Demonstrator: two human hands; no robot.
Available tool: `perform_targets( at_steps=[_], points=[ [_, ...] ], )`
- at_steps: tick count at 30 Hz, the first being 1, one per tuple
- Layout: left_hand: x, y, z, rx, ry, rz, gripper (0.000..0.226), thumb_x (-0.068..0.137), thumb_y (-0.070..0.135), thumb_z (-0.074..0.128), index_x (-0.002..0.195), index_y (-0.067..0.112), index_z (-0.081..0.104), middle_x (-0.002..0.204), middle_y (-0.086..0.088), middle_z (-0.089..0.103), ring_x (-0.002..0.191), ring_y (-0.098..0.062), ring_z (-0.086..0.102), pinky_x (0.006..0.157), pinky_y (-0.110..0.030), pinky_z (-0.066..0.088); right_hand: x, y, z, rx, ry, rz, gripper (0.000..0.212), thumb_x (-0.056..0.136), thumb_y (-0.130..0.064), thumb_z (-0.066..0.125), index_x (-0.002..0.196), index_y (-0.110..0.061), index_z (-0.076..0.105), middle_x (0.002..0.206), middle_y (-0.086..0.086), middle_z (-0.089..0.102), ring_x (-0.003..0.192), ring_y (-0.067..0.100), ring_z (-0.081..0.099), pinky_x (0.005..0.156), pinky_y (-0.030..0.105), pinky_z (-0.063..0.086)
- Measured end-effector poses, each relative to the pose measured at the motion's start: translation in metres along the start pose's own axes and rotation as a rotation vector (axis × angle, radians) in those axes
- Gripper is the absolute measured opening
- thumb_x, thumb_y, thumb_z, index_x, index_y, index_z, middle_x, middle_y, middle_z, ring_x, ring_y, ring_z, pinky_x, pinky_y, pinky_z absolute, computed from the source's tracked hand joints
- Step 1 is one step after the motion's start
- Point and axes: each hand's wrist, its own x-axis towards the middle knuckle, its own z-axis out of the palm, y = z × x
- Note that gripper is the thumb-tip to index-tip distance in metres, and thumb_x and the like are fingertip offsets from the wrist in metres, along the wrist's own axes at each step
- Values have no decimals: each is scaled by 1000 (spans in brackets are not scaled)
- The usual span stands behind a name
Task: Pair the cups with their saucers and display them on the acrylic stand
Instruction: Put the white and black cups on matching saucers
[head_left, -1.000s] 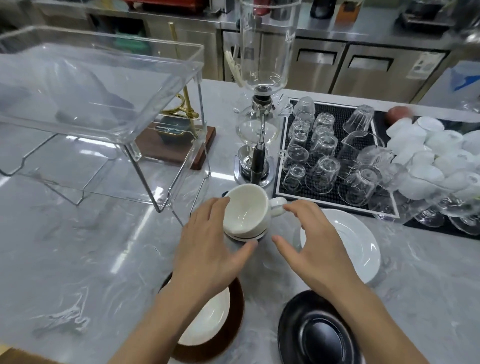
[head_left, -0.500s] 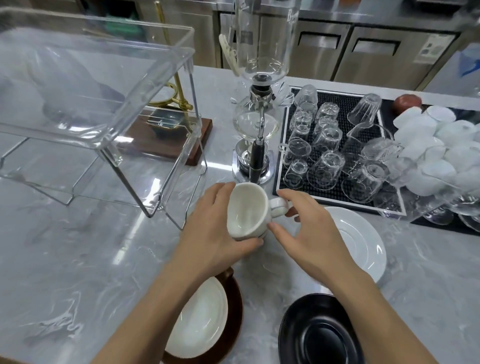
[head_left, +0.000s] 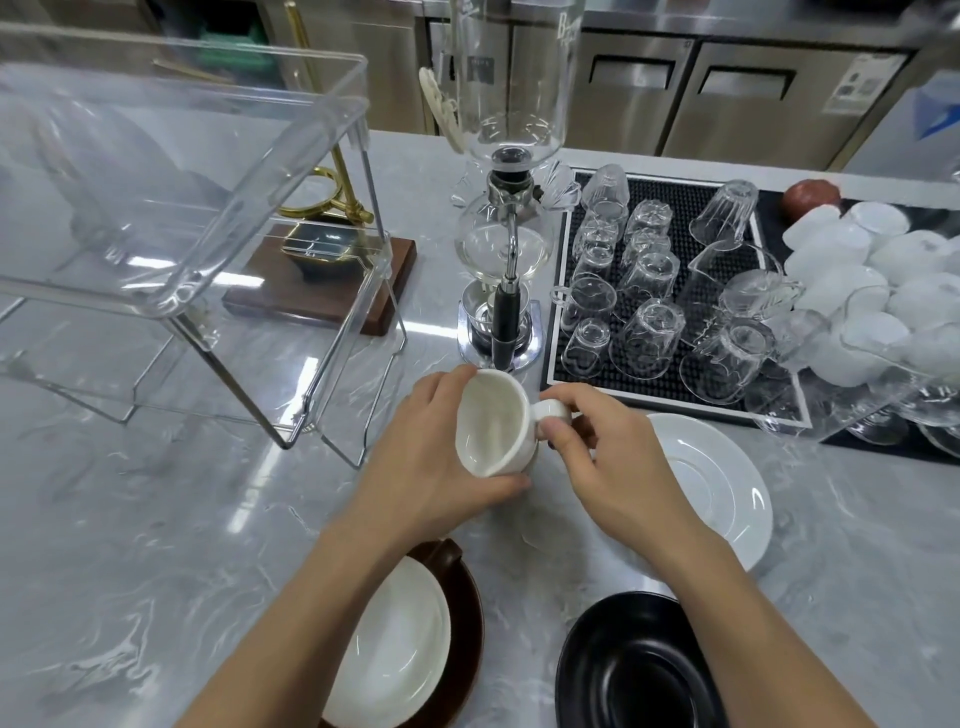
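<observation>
Gripping one white cup at frame centre, the left hand wraps its body while the right hand pinches the handle, hiding part of one white saucer; the acrylic stand stands upper left.

Café bar, siphon brewer, upturned glasses, steel undercounter fridges

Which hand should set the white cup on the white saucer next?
Right, probably. The right hand pinches the handle of the white cup, and the white saucer lies just beyond it on that side. The left hand grips the cup body from the far side and would have to cross over.
</observation>
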Motion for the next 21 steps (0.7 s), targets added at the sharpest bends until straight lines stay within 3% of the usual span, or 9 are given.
perform_targets(
  at_steps=[3, 6, 14, 21],
  points=[
    [0, 0, -1, -13, 26, 7, 107, 50, 68, 77, 144, 34, 40, 138, 14, 50, 122, -9, 49, 92, -24, 36, 0, 1, 0, 30, 0, 6, 13, 95, -13, 61, 106, -16, 66, 85, -3, 68, 78, 18, 65, 73, 40, 53],
    [0, -1, -2, -28, 52, 15, 104, 49, 65, 82, 141, 35, 44, 136, 15, 53, 122, -8, 50, 92, -23, 37, 0, 3, 1, 49, -1, 12, 12, 95, -13, 61, 105, -17, 66, 82, -4, 68, 78, 18, 66, 73, 43, 54],
    [-1, 11, -8, -38, 87, 70, 100, 51, 55, 88, 139, 26, 50, 134, 9, 57, 121, -13, 53, 95, -25, 40, -4, 2, -8, 83, 50, 13, 13, 92, -18, 62, 101, -27, 65, 83, -8, 71, 78, 12, 68, 70, 31, 51],
    [0, 33, -10, -34, 61, 114, 97, 50, 57, 83, 137, 28, 50, 132, 11, 56, 119, -11, 51, 93, -25, 40, -12, 4, -25, 83, 104, 20, 12, 93, -14, 64, 96, -25, 65, 80, -17, 70, 74, 9, 69, 72, 36, 55]
  ],
)
